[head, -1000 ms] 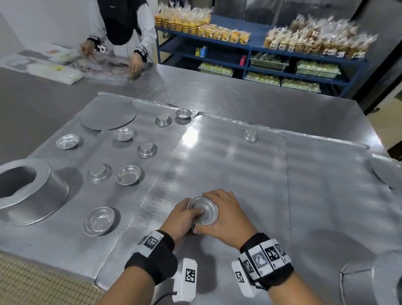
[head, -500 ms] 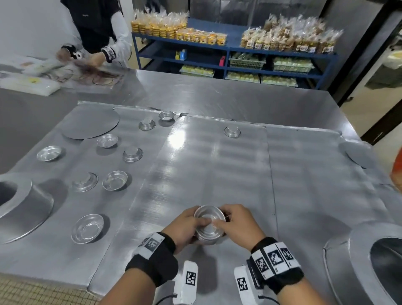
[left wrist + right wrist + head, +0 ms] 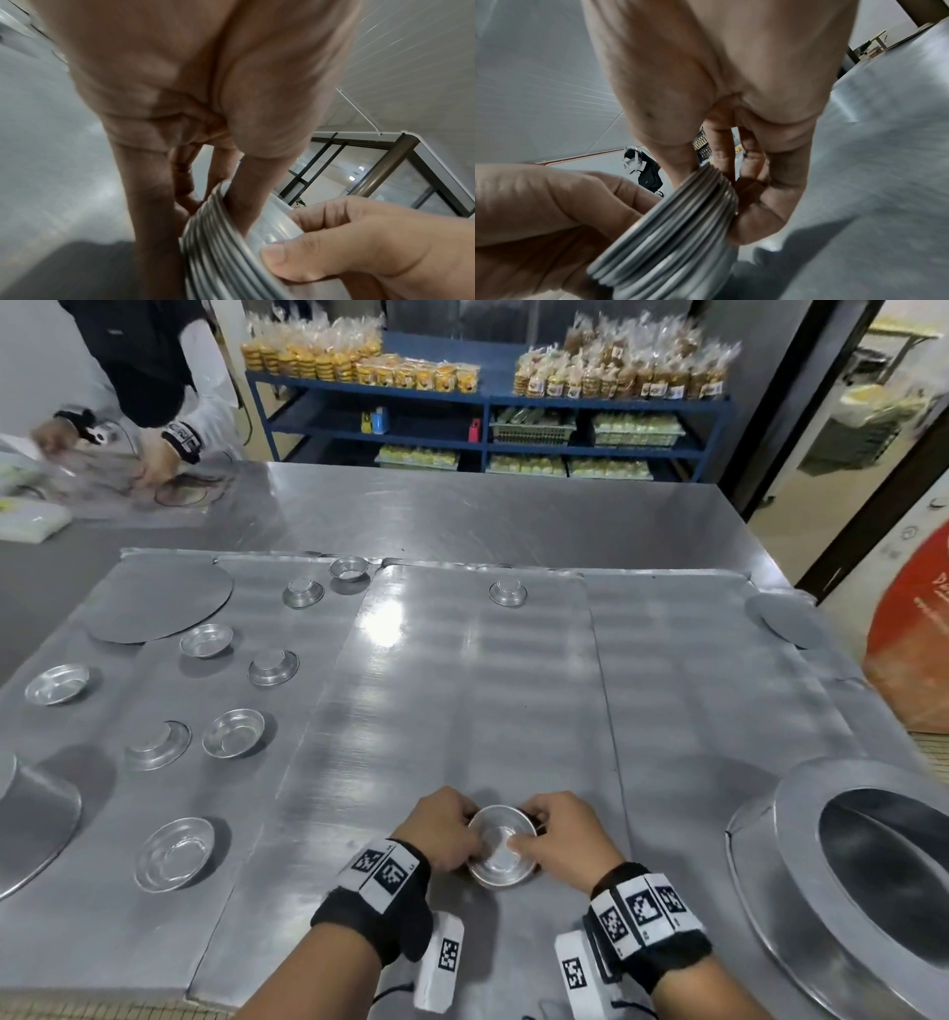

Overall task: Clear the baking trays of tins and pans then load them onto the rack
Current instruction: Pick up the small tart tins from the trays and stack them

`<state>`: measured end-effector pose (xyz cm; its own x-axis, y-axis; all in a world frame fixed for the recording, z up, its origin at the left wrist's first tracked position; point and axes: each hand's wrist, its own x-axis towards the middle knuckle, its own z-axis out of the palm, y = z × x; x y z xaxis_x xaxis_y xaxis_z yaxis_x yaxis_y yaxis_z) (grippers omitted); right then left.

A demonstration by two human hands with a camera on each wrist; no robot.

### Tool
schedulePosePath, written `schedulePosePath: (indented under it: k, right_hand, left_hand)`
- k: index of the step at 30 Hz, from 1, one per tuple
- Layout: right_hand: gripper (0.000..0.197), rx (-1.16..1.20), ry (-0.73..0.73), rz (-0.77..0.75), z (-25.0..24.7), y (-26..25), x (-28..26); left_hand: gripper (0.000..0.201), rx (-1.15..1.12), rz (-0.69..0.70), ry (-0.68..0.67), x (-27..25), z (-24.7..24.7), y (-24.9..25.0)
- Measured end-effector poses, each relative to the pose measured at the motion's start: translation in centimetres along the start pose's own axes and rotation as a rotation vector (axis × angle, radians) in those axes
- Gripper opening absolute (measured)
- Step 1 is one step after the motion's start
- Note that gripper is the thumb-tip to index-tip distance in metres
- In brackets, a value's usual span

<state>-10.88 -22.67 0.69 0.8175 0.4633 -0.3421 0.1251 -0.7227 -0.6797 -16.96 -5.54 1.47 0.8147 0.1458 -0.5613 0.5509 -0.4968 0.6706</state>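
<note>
Both hands hold a stack of several small nested tins above the near part of the middle baking tray. My left hand grips its left side and my right hand pinches the right rim, thumb inside the top tin. The wrist views show the stacked rims between curled fingers. Several loose tins lie on the left tray, such as one near me. One upturned tin sits at the far end of the middle tray.
A large ring pan sits at the right, another at the left edge. Flat round discs lie at the far corners. Another person works across the table. Blue shelves of packed goods stand behind.
The stack of tins has stayed between both hands near the tray's front. My head has turned right, bringing the right ring pan into view.
</note>
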Motion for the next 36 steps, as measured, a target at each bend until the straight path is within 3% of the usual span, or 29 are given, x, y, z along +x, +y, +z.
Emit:
schedulePosePath:
  k: [15, 18, 20, 25, 29, 36]
  right_hand:
    - [0.007, -0.233, -0.059, 0.019, -0.2, -0.7, -0.3]
    - [0.036, -0.305, -0.075, -0.011, -0.4, -2.2, -0.2]
    - [0.049, -0.312, -0.07, -0.029, -0.5, -3.7, -0.1]
    - [0.045, -0.439, -0.03, -0.141, 1.1, -8.2, 1.2]
    - [0.044, -0.48, -0.087, -0.22, 3.9, -12.7, 2.6]
    - [0.04, -0.553, -0.225, -0.303, 11.0, -19.9, 6.5]
  left_hand:
    - [0.026, 0.086, 0.031, -0.037, 0.3, 0.2, -0.5]
    - [0.024, 0.032, 0.041, -0.037, 0.0, -0.9, -1.0]
    - [0.024, -0.008, 0.031, 0.0, -0.5, -2.2, -1.4]
    - [0.023, 0.037, 0.039, 0.138, -2.1, -6.6, -3.9]
    - [0.029, 0.142, 0.014, 0.247, -3.5, -10.6, -7.3]
    - [0.059, 0.455, -0.219, 0.348, -5.9, -16.2, -14.7]
